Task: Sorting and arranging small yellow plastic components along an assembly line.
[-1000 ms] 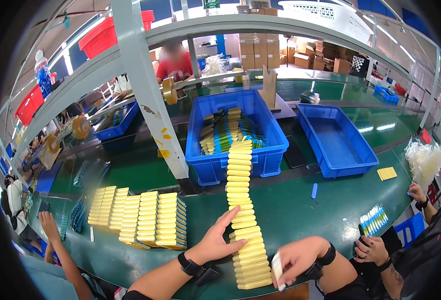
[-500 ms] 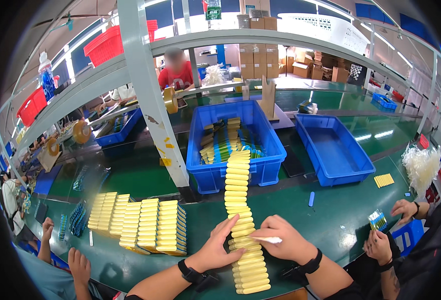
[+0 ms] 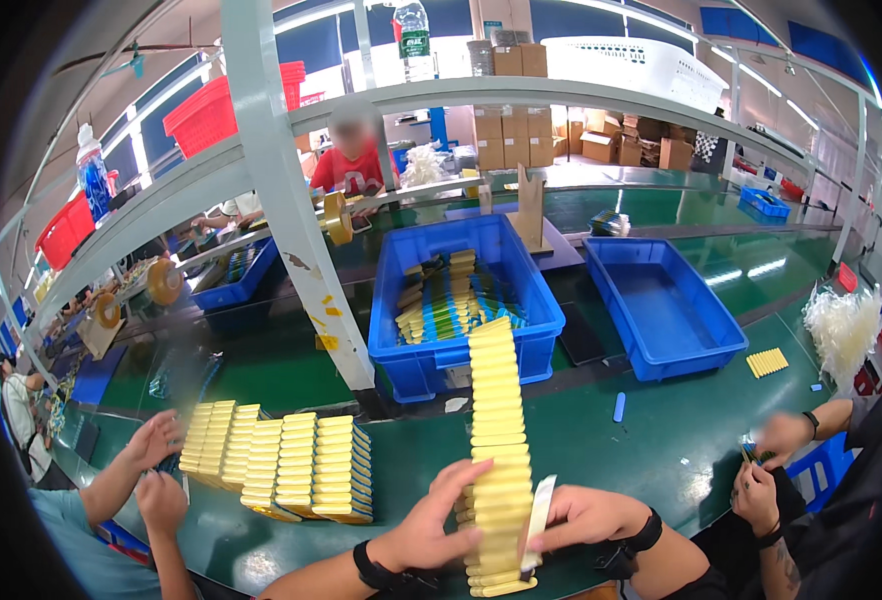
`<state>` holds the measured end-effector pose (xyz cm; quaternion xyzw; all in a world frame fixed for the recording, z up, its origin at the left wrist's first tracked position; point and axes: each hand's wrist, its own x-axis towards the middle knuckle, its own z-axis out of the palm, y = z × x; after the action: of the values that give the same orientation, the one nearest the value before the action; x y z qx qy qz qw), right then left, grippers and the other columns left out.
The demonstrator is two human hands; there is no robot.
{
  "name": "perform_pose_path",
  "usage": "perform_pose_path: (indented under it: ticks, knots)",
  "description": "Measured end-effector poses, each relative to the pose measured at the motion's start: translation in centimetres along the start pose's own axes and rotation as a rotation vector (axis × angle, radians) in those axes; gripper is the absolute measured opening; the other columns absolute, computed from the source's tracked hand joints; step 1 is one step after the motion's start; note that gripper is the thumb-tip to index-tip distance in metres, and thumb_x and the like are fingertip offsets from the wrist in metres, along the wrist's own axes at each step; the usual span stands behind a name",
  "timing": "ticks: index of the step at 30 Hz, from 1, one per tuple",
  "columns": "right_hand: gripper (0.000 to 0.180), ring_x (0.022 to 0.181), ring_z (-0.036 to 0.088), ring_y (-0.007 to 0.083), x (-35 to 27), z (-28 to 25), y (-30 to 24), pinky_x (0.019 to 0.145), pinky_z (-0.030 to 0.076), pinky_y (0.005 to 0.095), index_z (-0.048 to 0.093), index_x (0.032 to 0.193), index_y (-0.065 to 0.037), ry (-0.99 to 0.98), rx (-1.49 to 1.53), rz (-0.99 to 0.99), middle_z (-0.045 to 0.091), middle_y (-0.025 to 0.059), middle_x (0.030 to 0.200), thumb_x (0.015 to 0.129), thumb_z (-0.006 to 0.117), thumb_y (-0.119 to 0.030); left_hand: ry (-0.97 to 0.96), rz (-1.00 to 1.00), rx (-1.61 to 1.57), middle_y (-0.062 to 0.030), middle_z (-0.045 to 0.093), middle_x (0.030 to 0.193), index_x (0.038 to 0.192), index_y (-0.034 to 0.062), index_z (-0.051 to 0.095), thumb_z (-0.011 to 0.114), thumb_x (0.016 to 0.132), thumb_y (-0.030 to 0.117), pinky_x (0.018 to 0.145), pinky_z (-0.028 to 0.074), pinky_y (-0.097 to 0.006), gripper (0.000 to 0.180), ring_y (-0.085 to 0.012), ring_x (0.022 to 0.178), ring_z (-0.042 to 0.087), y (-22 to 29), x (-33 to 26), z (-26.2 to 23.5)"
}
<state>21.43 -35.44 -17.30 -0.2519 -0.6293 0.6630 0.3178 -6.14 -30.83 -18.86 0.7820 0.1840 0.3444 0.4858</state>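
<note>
Your right hand pinches a white strip beside the yellow row on the worktop; your left hand, thumb and fingers apart, touches its left side. The stacks at left seem done; this row and the pieces inside the blue bin seem to remain.

The sticks are yellow, the strip white, the bin blue, the tabletop green
</note>
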Motion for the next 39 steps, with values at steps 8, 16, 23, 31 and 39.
perform_pose_path:
  ticks: [8, 16, 23, 31, 39]
  knots:
    - [0.026, 0.077, 0.069, 0.0121, 1.0, 0.2, 0.1, 0.074, 0.053, 0.0264, 0.073, 0.110, 0.004, -0.561, -0.019, 0.304, 0.073, 0.0060, 0.089, 0.106, 0.062, -0.019, 0.077, -0.115, 0.149, -0.0182, 0.051, 0.148, 0.155, 0.0079, 0.046, 0.080, 0.088, 0.022, 0.119, 0.034, -0.043, 0.076, -0.0331, 0.141, 0.045, -2.3, 1.3, -0.3]
    - [0.025, 0.068, 0.067, 0.0089, 0.7, -0.9, 0.0, 0.063, 0.054, 0.0263, 0.073, 0.107, 0.004, -0.712, -0.080, 0.534, 0.073, 0.0065, 0.085, 0.104, 0.064, -0.019, 0.132, -0.193, 0.170, -0.0192, 0.052, 0.148, 0.154, 0.0091, 0.047, 0.081, 0.088, 0.023, 0.118, 0.036, -0.043, 0.076, -0.0333, 0.139, 0.047, -3.5, 0.4, 0.4]
    - [0.016, 0.081, 0.063, 0.0136, 1.7, -0.9, 0.3, 0.071, 0.050, 0.0275, 0.076, 0.112, -0.002, 0.296, -0.292, -0.199, 0.070, 0.0069, 0.096, 0.100, 0.066, -0.008, 0.113, -0.195, 0.188, -0.0188, 0.049, 0.152, 0.156, 0.0066, 0.045, 0.080, 0.088, 0.016, 0.119, 0.037, -0.039, 0.077, -0.0291, 0.142, 0.047, -3.8, 1.0, -0.3]
    - [0.035, 0.088, 0.061, 0.0296, 4.2, 0.9, 0.7, 0.079, 0.051, 0.0389, 0.078, 0.109, -0.016, 0.376, -0.986, -0.388, 0.060, 0.0080, 0.093, 0.076, 0.080, -0.003, 0.128, -0.110, 0.222, -0.0204, 0.050, 0.150, 0.156, 0.0082, 0.043, 0.080, 0.087, 0.018, 0.120, 0.035, -0.045, 0.079, -0.0356, 0.141, 0.045, -3.6, 1.0, -0.5]
    - [0.010, 0.095, 0.064, 0.0208, 2.2, -1.3, 0.5, 0.082, 0.051, 0.0324, 0.079, 0.101, -0.007, 0.689, -0.632, -0.236, 0.063, 0.0081, 0.104, 0.093, 0.073, -0.008, 0.145, -0.099, 0.161, -0.0208, 0.046, 0.153, 0.158, 0.0044, 0.040, 0.076, 0.090, 0.016, 0.122, 0.030, -0.042, 0.078, -0.0335, 0.146, 0.041, -3.1, 0.9, -0.7]
